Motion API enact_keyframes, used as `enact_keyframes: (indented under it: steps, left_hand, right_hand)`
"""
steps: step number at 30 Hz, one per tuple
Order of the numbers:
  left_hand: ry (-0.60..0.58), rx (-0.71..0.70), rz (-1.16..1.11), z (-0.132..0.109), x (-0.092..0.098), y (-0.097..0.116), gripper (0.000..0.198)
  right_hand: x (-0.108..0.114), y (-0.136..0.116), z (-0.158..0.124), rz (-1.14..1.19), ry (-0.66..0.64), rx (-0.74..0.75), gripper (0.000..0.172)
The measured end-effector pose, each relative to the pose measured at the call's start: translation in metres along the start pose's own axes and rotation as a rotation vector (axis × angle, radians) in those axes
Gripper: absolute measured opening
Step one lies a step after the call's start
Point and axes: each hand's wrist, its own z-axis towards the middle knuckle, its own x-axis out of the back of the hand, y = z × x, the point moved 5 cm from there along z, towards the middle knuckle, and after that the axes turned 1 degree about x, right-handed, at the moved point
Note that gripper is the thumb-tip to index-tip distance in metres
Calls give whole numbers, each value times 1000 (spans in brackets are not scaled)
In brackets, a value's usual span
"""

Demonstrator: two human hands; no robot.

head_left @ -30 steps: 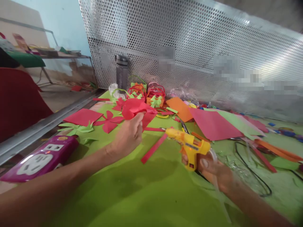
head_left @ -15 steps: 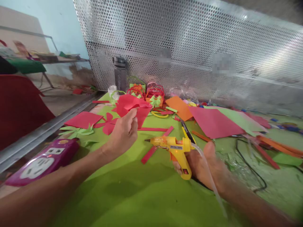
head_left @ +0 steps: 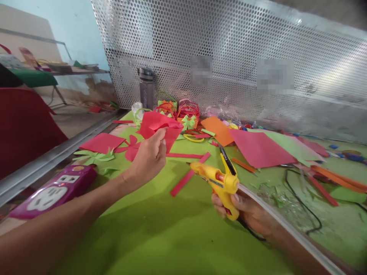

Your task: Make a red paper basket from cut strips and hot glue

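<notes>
My left hand [head_left: 150, 156] pinches a folded piece of red paper [head_left: 155, 124] and holds it up above the green work surface [head_left: 160, 236]. A yellow hot glue gun [head_left: 218, 179] is in my right hand [head_left: 243, 208], whose fingers wrap round its handle. The gun's dark nozzle points left, and a long translucent glue stick [head_left: 286, 223] trails from its back end. Below and between the hands lie red paper strips [head_left: 183, 182]. A yellow and black cutter knife [head_left: 226, 160] lies just behind the gun.
A purple power strip [head_left: 54, 191] lies at the left edge. Small paper baskets [head_left: 187, 114] and a water bottle [head_left: 146, 89] stand at the back, before a perforated metal panel [head_left: 223, 42]. Red, orange and green sheets [head_left: 258, 149], plastic scraps and a black cord [head_left: 301, 206] lie on the right.
The glue gun has turned in my right hand, its back end now nearer me and its nozzle slightly further right. My right fingers have closed round the handle. My left hand has barely moved.
</notes>
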Motion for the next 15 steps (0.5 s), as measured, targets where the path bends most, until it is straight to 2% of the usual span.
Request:
enact_keyframes:
  steps: [2,5,7,10,12,15]
  left_hand:
    - [-44,11,47,-2,-5,-4,15]
    - [-122,-30,182,-6,-17,-9,30]
    - [-140,-167,231,-10,-26,-8,39]
    - [-160,-341,185,-16,-35,-2,46]
    - [-178,-265,57,-14,-35,-1,41]
    - [-123,-6,-162,-4,-27,-1,20]
  right_hand:
    - [0,-1,-3,-99,-10,-10,49]
    - [3,-3,-4,-311,77,-49,46]
    - [4,-8,-4,-480,119,-62,44]
    - [3,-15,-2,-696,62,-61,46]
    - [4,-17,-3,-763,-5,-52,46]
    - [13,-19,-5,-703,-51,-44,46]
